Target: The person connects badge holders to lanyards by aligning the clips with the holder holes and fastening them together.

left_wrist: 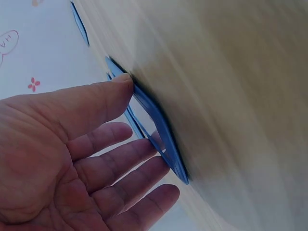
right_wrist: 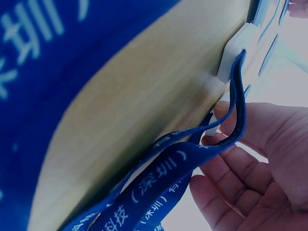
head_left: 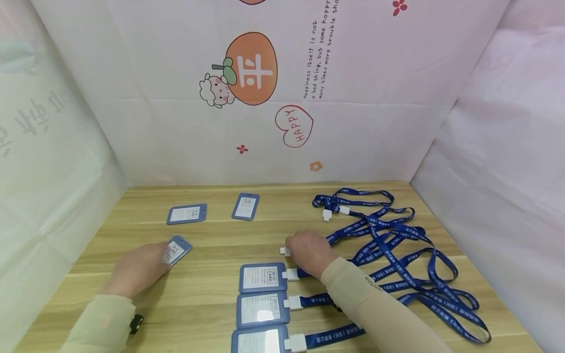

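My left hand (head_left: 140, 268) pinches a blue ID card holder (head_left: 178, 249) at the left of the table. In the left wrist view the thumb lies on one long edge of the blue frame (left_wrist: 162, 126), with fingers at the opposite side. My right hand (head_left: 310, 253) pinches the white clip (head_left: 283, 251) of a blue lanyard (head_left: 342, 234). The right wrist view shows the thumb and index finger at that clip (right_wrist: 211, 126), partly hidden by a strap (right_wrist: 238, 98) in front. Three card holders joined to lanyards lie in a column, the nearest one (head_left: 260, 339) cut by the frame.
Two loose card holders lie farther back, one sideways (head_left: 187, 214) and one upright (head_left: 245, 206). Blue lanyards (head_left: 397, 264) overlap in loops on the right, with two white clips, one of them (head_left: 326, 214), at the back. White printed cloth walls (head_left: 176, 142) enclose the wooden table (head_left: 212, 235).
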`<act>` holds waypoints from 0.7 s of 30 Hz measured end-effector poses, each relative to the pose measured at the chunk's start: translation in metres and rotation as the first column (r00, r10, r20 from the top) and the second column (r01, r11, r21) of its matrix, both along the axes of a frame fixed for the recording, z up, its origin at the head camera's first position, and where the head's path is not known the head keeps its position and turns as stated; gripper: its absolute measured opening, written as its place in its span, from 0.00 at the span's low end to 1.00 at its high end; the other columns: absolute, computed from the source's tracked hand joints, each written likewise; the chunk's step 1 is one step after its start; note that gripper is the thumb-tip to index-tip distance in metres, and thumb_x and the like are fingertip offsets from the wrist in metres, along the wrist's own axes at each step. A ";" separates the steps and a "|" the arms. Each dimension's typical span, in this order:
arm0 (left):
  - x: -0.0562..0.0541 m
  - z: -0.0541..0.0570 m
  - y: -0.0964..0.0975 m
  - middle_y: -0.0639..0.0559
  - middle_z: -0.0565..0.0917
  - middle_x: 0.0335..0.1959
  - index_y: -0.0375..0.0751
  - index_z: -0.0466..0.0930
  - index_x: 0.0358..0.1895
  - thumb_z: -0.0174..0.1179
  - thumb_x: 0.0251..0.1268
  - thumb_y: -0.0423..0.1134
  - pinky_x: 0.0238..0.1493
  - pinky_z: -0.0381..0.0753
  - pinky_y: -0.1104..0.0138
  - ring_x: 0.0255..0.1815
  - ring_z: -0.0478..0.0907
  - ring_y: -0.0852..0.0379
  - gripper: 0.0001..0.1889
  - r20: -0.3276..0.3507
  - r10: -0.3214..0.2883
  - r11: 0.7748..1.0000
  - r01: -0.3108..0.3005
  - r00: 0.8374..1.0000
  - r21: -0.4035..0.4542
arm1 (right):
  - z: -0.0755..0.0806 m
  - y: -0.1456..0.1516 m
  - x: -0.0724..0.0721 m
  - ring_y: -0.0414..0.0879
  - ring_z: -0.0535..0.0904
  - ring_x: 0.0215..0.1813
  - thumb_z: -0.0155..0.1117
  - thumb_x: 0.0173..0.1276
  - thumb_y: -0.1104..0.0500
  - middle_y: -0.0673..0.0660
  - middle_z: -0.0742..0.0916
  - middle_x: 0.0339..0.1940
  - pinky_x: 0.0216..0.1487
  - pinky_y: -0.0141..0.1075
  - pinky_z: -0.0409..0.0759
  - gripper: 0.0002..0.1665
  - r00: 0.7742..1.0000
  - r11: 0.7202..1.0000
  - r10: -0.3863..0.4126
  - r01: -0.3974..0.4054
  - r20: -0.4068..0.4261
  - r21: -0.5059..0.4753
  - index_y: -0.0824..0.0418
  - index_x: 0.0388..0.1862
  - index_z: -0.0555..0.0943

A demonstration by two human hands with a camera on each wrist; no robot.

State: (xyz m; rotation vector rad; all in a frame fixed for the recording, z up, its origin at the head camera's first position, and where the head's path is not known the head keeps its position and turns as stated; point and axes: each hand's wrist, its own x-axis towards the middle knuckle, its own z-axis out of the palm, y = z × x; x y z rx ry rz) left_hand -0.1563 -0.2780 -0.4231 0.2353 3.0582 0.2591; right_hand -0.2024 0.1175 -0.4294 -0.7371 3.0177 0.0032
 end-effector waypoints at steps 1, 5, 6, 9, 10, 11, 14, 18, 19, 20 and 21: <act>0.000 0.000 0.002 0.37 0.88 0.43 0.31 0.80 0.61 0.72 0.60 0.41 0.43 0.85 0.40 0.41 0.85 0.40 0.27 -0.002 -0.005 1.000 0.005 1.000 0.000 | 0.000 0.000 0.000 0.42 0.84 0.36 0.70 0.73 0.57 0.51 0.91 0.36 0.43 0.38 0.89 0.05 1.000 1.000 -0.001 0.001 0.004 0.000 0.53 0.44 0.90; -0.001 -0.002 0.011 0.37 0.88 0.45 0.31 0.80 0.60 0.72 0.60 0.41 0.48 0.85 0.39 0.45 0.86 0.38 0.27 -0.017 -0.029 1.000 0.029 0.999 0.002 | -0.001 0.000 0.000 0.42 0.84 0.36 0.70 0.73 0.57 0.51 0.91 0.36 0.43 0.37 0.89 0.04 1.000 1.000 0.002 -0.002 0.003 -0.004 0.54 0.43 0.90; -0.001 -0.002 0.014 0.36 0.88 0.46 0.31 0.80 0.61 0.72 0.60 0.41 0.49 0.85 0.39 0.46 0.86 0.38 0.27 -0.018 -0.034 0.999 0.034 0.999 -0.001 | -0.001 0.000 0.000 0.42 0.84 0.35 0.70 0.73 0.58 0.51 0.91 0.35 0.42 0.37 0.89 0.04 1.000 1.000 0.005 -0.005 -0.001 -0.005 0.54 0.43 0.90; -0.003 -0.002 0.020 0.36 0.88 0.48 0.31 0.80 0.62 0.72 0.60 0.40 0.51 0.84 0.39 0.48 0.86 0.37 0.27 -0.021 -0.050 0.999 0.050 0.998 -0.002 | -0.001 0.000 -0.001 0.43 0.84 0.35 0.70 0.72 0.58 0.50 0.90 0.34 0.41 0.37 0.88 0.04 1.000 1.000 0.010 -0.010 -0.016 -0.005 0.53 0.42 0.90; -0.003 -0.003 0.022 0.36 0.88 0.48 0.31 0.80 0.61 0.72 0.61 0.40 0.51 0.85 0.39 0.47 0.86 0.37 0.27 -0.024 -0.056 0.998 0.056 0.998 -0.005 | -0.001 0.000 -0.001 0.42 0.84 0.35 0.71 0.72 0.58 0.50 0.90 0.34 0.41 0.37 0.88 0.03 1.000 1.000 0.012 -0.012 -0.021 -0.003 0.53 0.42 0.90; -0.004 -0.003 0.025 0.36 0.88 0.48 0.31 0.80 0.61 0.72 0.61 0.40 0.51 0.85 0.39 0.48 0.86 0.36 0.27 -0.025 -0.061 0.998 0.061 0.998 -0.005 | -0.001 0.000 0.000 0.42 0.84 0.34 0.71 0.72 0.58 0.50 0.90 0.34 0.40 0.37 0.88 0.03 1.000 1.000 0.012 -0.012 -0.022 -0.001 0.53 0.42 0.90; -0.006 -0.003 0.032 0.35 0.88 0.50 0.31 0.80 0.62 0.71 0.62 0.38 0.52 0.84 0.39 0.49 0.86 0.35 0.26 -0.023 -0.069 0.998 0.069 0.997 0.002 | 0.000 0.000 0.000 0.42 0.84 0.34 0.71 0.72 0.58 0.51 0.90 0.34 0.40 0.37 0.88 0.04 1.000 1.000 0.008 -0.008 -0.024 0.007 0.53 0.43 0.90; -0.008 -0.002 0.044 0.36 0.88 0.51 0.33 0.80 0.63 0.69 0.63 0.37 0.53 0.84 0.40 0.50 0.86 0.36 0.25 -0.013 -0.070 0.997 0.070 0.997 0.009 | 0.001 0.000 0.001 0.42 0.83 0.34 0.70 0.73 0.58 0.51 0.90 0.34 0.39 0.37 0.88 0.05 1.000 1.000 0.003 -0.003 -0.020 0.012 0.53 0.44 0.90; -0.009 -0.002 0.047 0.36 0.88 0.51 0.33 0.80 0.63 0.69 0.63 0.37 0.53 0.85 0.40 0.50 0.86 0.37 0.25 -0.012 -0.071 0.997 0.071 0.997 0.010 | 0.001 0.000 0.001 0.42 0.83 0.34 0.70 0.73 0.58 0.51 0.90 0.34 0.40 0.37 0.88 0.05 1.000 1.000 0.002 -0.002 -0.018 0.013 0.53 0.44 0.90; -0.010 -0.002 0.049 0.37 0.88 0.50 0.34 0.80 0.63 0.69 0.64 0.36 0.53 0.85 0.41 0.49 0.86 0.38 0.24 -0.009 -0.070 0.997 0.071 0.997 0.014 | 0.001 0.000 0.001 0.42 0.83 0.34 0.70 0.73 0.58 0.51 0.90 0.34 0.40 0.37 0.88 0.05 1.000 1.000 0.002 -0.001 -0.017 0.013 0.53 0.44 0.90; -0.011 -0.002 0.052 0.39 0.89 0.50 0.35 0.81 0.63 0.68 0.64 0.36 0.52 0.85 0.42 0.48 0.86 0.40 0.23 -0.005 -0.068 0.997 0.068 0.998 0.018 | 0.001 0.000 0.001 0.42 0.83 0.34 0.70 0.73 0.58 0.51 0.90 0.34 0.40 0.37 0.88 0.05 1.000 1.000 0.001 0.000 -0.014 0.013 0.53 0.44 0.90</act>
